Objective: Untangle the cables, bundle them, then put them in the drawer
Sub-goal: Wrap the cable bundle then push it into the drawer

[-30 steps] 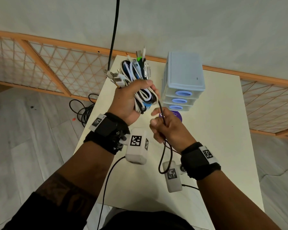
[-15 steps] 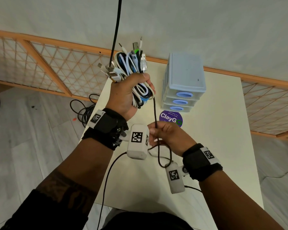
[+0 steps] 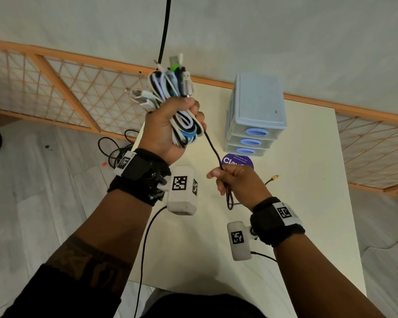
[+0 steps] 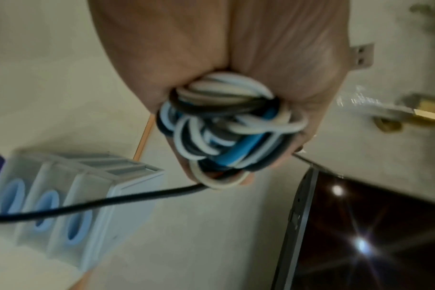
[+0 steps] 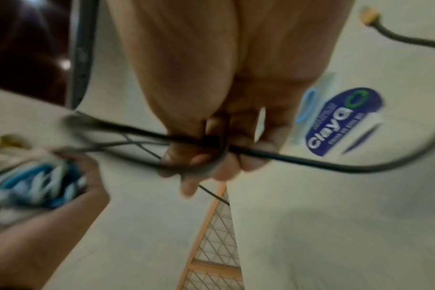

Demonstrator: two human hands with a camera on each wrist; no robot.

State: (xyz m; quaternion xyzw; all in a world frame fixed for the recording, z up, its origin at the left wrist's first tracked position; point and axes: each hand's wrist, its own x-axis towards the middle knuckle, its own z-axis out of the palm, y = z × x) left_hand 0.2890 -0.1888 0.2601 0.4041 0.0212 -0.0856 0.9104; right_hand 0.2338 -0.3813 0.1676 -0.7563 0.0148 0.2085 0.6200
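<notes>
My left hand (image 3: 170,127) is raised above the table's left edge and grips a bundle of white, blue and black cables (image 3: 184,128), whose plugs stick out above the fist (image 3: 170,81). The left wrist view shows the bundle's loops (image 4: 226,127) packed in the fist. A black cable (image 3: 213,148) runs from the bundle down to my right hand (image 3: 237,184), which grips it. Its free end with a gold plug (image 3: 275,178) lies on the table. The pale blue three-drawer unit (image 3: 255,115) stands at the table's far side, all drawers closed.
A round purple sticker (image 3: 237,160) lies in front of the drawer unit on the cream table (image 3: 296,226). Dark cables (image 3: 115,148) lie on the floor left of the table. A black cord (image 3: 163,28) hangs in front of the wall. A wooden lattice screen (image 3: 67,95) stands behind.
My left hand has lifted the bundle higher. My right hand has moved down and to the right along the black cable, which is now stretched out between the two hands.
</notes>
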